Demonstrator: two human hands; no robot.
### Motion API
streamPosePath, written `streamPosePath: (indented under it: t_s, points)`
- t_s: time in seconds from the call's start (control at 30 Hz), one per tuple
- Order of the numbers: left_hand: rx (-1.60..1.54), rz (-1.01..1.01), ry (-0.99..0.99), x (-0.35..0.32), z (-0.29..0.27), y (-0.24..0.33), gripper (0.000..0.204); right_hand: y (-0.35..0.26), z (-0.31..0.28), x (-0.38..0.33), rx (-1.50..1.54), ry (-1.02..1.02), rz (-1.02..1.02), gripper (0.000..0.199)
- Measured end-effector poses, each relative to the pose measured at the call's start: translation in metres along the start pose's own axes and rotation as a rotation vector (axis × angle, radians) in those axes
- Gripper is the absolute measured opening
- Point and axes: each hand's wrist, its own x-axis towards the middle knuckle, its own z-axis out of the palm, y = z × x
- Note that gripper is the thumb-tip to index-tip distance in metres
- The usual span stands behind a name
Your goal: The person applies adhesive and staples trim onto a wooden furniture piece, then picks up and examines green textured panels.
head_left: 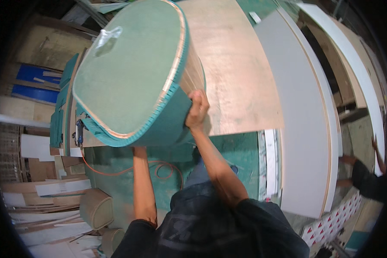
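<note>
A large drum-like panel piece (124, 69) with rounded corners is tilted up before me. Its flat top is pale green, the rim is wood-coloured, and a notched teal skin wraps the side, with bare wood at the far right. A shiny clear patch (107, 41) lies on the top. My right hand (197, 109) is closed on the right side of the piece, at an edge of the teal skin. From my left forearm (144, 189), the arm reaches beneath the near side, where the piece hides my left hand and its fingers.
A wooden board (236, 64) lies behind the piece on a worktable. A blue-black air tool (79, 132) with an orange hose (99, 173) rests at the left. Long grey panels (296, 112) stand at the right; another person (367, 176) is beyond them. Offcuts (56, 223) pile up lower left.
</note>
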Motion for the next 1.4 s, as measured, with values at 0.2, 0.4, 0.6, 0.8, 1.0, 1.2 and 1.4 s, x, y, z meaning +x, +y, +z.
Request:
streamPosePath:
  t_s: [0.2,0.4,0.6,0.8,1.0,1.2,1.4]
  points:
    - [0.091,-0.068,0.442,-0.017,0.072,-0.009,0.063,0.025,-0.019,-0.047,-0.334,0.187,0.355,0.066]
    - [0.177,-0.116,0.549,-0.008,0.079,-0.002,0.063,0.041,-0.024,-0.063,-0.169,0.195,0.915,0.106]
    - [-0.095,-0.389,-0.336,0.005,-0.013,0.012,0.060,0.053,-0.037,-0.072,-0.271,0.015,0.881,0.106]
    - [-0.157,-0.418,0.064,-0.016,-0.101,0.027,0.060,0.056,-0.027,-0.076,-0.433,-0.033,0.779,0.096]
    - [-0.093,-0.310,0.074,-0.012,-0.064,0.002,0.059,0.087,-0.021,-0.077,-0.261,0.116,0.454,0.073]
    - [0.149,-0.080,0.078,-0.037,0.013,-0.044,0.058,0.102,-0.017,-0.077,-0.189,0.130,0.436,0.063]
    - [0.545,0.479,0.841,-0.076,0.098,-0.096,0.052,0.101,-0.039,-0.087,-0.009,-0.039,0.478,0.062]
